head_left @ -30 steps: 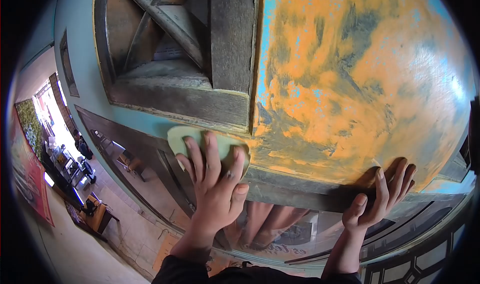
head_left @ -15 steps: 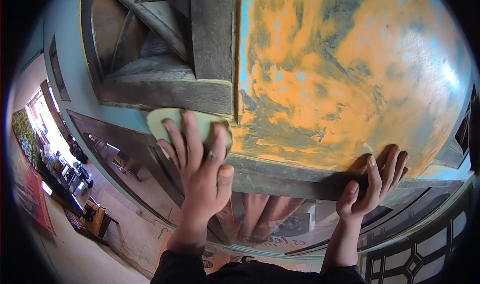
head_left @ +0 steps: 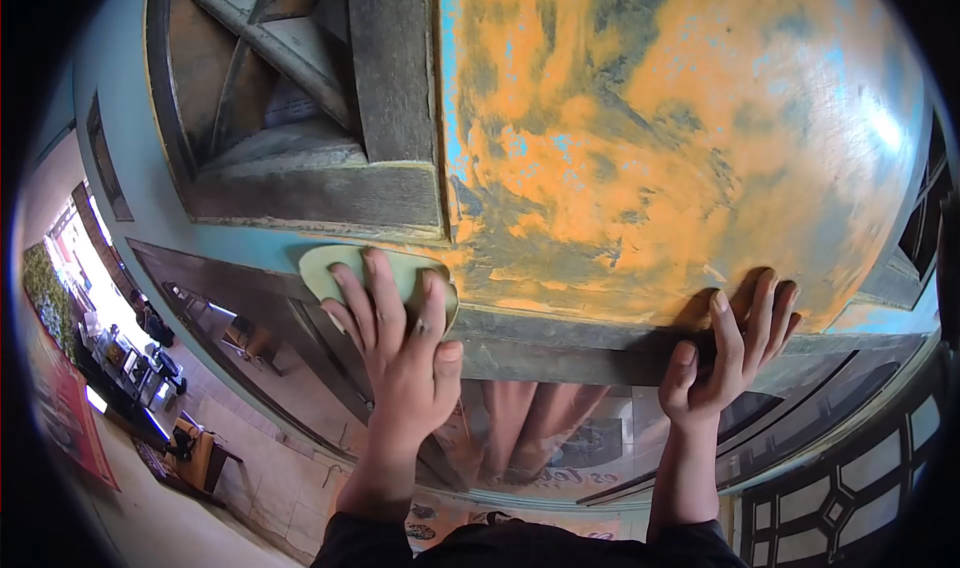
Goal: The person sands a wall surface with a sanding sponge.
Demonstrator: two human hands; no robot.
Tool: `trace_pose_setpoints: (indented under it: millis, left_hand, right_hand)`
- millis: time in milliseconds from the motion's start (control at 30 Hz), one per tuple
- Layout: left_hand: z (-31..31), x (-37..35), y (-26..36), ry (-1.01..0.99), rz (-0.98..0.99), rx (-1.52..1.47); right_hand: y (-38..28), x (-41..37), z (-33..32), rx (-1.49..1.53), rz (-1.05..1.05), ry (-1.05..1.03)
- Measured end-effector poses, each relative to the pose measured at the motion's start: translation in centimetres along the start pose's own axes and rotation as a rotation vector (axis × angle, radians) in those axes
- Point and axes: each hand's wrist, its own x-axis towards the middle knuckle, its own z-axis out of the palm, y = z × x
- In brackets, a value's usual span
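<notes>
My left hand (head_left: 405, 368) presses a pale green sponge-like pad (head_left: 322, 268) against the wall, its fingers laid over the pad. The pad sits just below the lower left corner of a patchy orange wall panel (head_left: 600, 158), beside a dark wooden vent frame (head_left: 310, 193). My right hand (head_left: 725, 363) is open and holds nothing. Its spread fingers rest on the panel's lower edge and the dark wooden beam (head_left: 560, 353) under it. The wall surface behind the pad is hidden.
Below the beam is a glass window (head_left: 570, 433) with brown curtains behind it. A patterned dark grille (head_left: 840, 508) stands at lower right. At far left, a wooden desk (head_left: 200, 458) and other items stand on a tiled floor near a bright opening.
The view has shifted, so the panel and vent frame appear further left. Against the vent frame, my left hand and the pad have slid a little down and right. My right hand still rests there.
</notes>
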Motion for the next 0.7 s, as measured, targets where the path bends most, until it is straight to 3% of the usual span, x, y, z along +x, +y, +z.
trace_pose_setpoints:
  millis: [700]
  left_hand:
    - [-1.1, 1.2, -0.2, -0.02, 0.004, 0.006]
  right_hand:
    - [-0.3, -0.1, -0.4, -0.035, -0.029, -0.059]
